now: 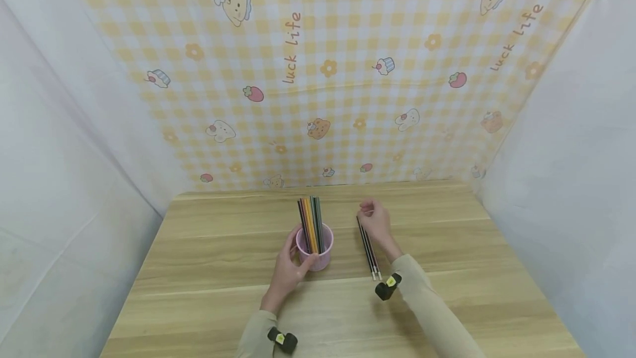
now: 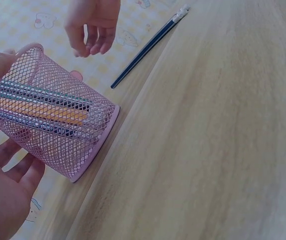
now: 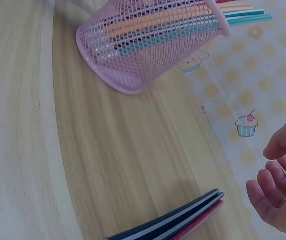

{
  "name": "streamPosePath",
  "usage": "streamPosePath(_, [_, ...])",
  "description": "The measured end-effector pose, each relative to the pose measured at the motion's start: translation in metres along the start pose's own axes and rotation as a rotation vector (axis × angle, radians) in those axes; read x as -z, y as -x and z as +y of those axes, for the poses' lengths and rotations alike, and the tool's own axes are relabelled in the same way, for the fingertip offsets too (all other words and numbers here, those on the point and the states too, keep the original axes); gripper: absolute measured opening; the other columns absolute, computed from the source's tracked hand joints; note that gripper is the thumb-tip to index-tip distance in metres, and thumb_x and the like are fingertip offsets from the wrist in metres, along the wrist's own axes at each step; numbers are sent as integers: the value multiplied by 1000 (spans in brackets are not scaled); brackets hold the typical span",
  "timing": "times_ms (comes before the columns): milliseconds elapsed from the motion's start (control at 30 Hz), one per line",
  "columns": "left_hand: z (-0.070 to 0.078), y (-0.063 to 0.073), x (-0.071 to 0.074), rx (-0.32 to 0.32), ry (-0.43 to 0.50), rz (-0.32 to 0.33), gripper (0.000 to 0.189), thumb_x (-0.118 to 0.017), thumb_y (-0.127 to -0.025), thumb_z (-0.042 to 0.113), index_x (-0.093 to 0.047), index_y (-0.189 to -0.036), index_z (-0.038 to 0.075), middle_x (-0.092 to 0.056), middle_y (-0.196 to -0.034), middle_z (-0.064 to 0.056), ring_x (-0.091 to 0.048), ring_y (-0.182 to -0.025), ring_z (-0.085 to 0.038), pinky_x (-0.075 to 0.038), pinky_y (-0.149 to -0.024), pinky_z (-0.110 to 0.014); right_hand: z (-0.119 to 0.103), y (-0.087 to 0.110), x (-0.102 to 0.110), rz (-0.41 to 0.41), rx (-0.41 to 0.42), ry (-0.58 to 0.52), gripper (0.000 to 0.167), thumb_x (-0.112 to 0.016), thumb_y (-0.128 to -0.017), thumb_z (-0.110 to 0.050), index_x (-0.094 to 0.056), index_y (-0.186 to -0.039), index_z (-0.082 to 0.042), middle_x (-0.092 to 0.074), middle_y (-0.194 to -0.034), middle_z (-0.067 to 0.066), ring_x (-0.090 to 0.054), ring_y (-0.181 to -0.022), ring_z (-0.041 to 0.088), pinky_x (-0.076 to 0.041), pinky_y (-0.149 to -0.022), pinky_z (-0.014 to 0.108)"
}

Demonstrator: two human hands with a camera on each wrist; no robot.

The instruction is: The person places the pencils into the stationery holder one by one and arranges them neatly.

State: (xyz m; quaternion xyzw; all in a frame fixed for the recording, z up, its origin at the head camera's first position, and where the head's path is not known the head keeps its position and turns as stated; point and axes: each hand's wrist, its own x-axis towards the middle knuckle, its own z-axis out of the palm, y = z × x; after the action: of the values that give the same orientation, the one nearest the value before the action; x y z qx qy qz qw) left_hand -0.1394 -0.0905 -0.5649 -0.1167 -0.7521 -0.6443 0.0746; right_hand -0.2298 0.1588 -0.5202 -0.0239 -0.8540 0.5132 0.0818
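My left hand (image 1: 288, 269) grips a pink mesh pen cup (image 1: 321, 261), its thumb at the near side of the rim and its fingers round the left side. Several pencils (image 1: 310, 225) in black, yellow, orange and green stand in the cup, leaning slightly left. To the right, my right hand (image 1: 376, 222) hovers by the far ends of a small bunch of pencils (image 1: 367, 247) lying on the table. Its fingers are loosely bent, with nothing visible between them in the right wrist view. Those loose pencils are dark, one reddish (image 3: 200, 220), with white ends towards me.
The wood-grain table (image 1: 208, 275) runs back to a yellow checked cloth (image 1: 308, 126) with cartoon prints. White sheets hang at the left (image 1: 74, 181) and right (image 1: 561, 153). Each wrist wears a small black camera.
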Motion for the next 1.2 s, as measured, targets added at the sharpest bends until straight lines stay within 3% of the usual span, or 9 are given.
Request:
streamPosePath(300, [-2, -1, 0, 5, 13, 8, 83, -81, -85, 13, -37, -156, 13, -52, -150, -17, -51, -137, -36, -42, -116, -57, 14, 0, 1, -15, -32, 37, 25, -62, -85, 4, -62, -110, 7, -67, -103, 23, -66, -96, 34, -60, -85, 41])
streamPosePath(500, [-3, -1, -2, 7, 3, 9, 84, -80, -85, 5, -34, -156, 4, -49, -150, -24, -50, -137, -40, -41, -116, -58, 23, 1, 1, -44, -53, 70, 28, -62, -84, 5, -61, -112, 7, -66, -104, 24, -65, -96, 35, -60, -86, 44])
streamPosePath(800, [33, 2, 4, 0, -1, -21, 82, -79, -86, 8, -34, -153, -7, -52, -146, -28, -53, -133, -43, -43, -113, -61, 31, 1, 1, -72, -43, 142, 30, -63, -82, 6, -61, -111, 8, -68, -104, 25, -67, -95, 36, -61, -83, 44])
streamPosePath(1100, [33, 3, 3, 3, 18, -8, 82, -79, -86, 9, -35, -153, -5, -51, -147, -28, -52, -134, -43, -42, -113, -61, 34, 0, -4, -72, -61, 169, 29, -63, -81, 6, -62, -110, 7, -68, -102, 23, -66, -91, 33, -60, -80, 41])
streamPosePath(1200, [25, 2, 1, 17, 21, 1, 82, -79, -85, 6, -35, -154, -2, -50, -148, -27, -51, -135, -44, -41, -115, -61, 36, 0, -5, -69, -54, 193, 29, -63, -80, 6, -62, -109, 8, -68, -101, 22, -65, -89, 31, -60, -79, 40])
